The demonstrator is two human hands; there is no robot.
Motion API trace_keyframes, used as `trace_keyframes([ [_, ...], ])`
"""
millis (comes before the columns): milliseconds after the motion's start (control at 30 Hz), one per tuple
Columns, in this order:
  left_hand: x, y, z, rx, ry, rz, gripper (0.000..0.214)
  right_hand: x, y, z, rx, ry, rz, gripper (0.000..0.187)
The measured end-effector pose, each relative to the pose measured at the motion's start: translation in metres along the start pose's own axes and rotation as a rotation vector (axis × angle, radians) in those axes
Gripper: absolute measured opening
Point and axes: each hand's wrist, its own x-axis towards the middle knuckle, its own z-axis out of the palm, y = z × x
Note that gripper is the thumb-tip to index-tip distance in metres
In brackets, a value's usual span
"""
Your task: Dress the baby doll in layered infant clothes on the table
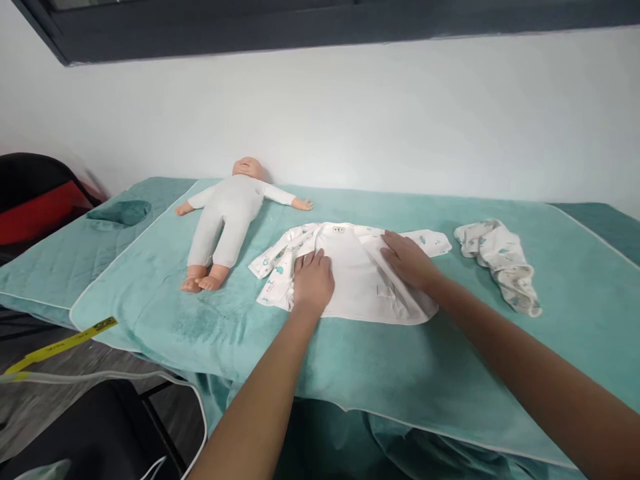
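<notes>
A white baby shirt (350,280) with small green prints lies spread on the green cover, its front opened so the plain inside and neck label show. My left hand (314,280) rests flat on its left front panel, fingers stretched out. On the right front panel lies my right hand (407,259), also flat with fingers extended. Behind and to the left, a baby doll (233,200) in a white bodysuit lies on its back with arms spread. To the right is a crumpled printed baby garment (500,263), apart from both hands.
The green cover (225,347) drapes over the front edge of the table. A white wall (350,120) stands behind, under a dark window frame (300,27). Black chairs, a white cable (100,375) and a yellow tag (65,343) are at the left.
</notes>
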Motion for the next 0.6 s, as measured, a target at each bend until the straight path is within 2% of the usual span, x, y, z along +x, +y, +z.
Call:
trace_keyframes([
  [133,0.0,-0.001,0.002,-0.002,0.016,0.011,0.028,-0.003,0.008,0.006,-0.1,-0.065,0.027,0.06],
  [367,0.0,-0.001,0.001,-0.006,0.016,0.005,0.027,-0.012,0.05,-0.005,-0.202,-0.05,0.206,0.06],
  [500,0.0,-0.001,0.001,-0.019,0.007,0.005,0.027,-0.017,0.068,-0.01,-0.169,0.051,0.345,0.057],
  [600,0.0,-0.001,0.001,-0.02,0.004,0.002,0.028,-0.021,0.073,-0.017,-0.068,0.187,0.473,0.048],
])
